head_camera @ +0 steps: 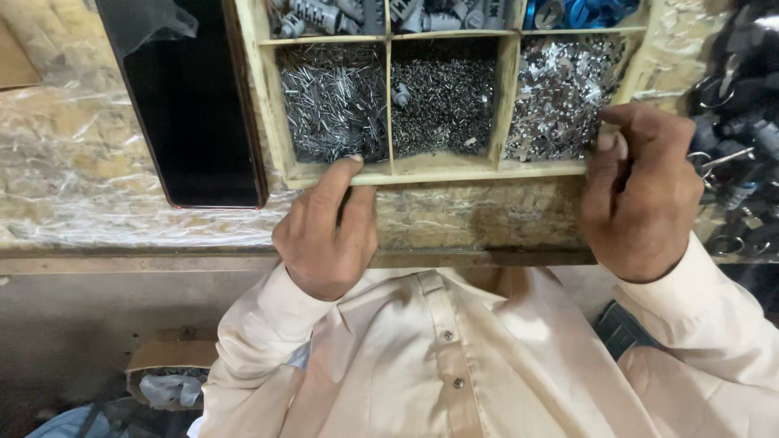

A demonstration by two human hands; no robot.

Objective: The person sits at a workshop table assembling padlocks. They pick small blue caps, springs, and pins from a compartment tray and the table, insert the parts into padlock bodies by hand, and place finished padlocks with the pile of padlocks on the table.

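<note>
A black flat rectangular tablet (191,105) lies left of the pale wooden compartment tray (438,169) on the table. The tray's front edge is pinched by left hand (329,235) and right hand (641,195) fingers.

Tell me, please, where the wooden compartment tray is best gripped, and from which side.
Probably by its near front rim, from the person's side. The wooden tray lies flat, and that rim is bare and straight. The left hand already touches it; the right hand is at its right corner.
</note>
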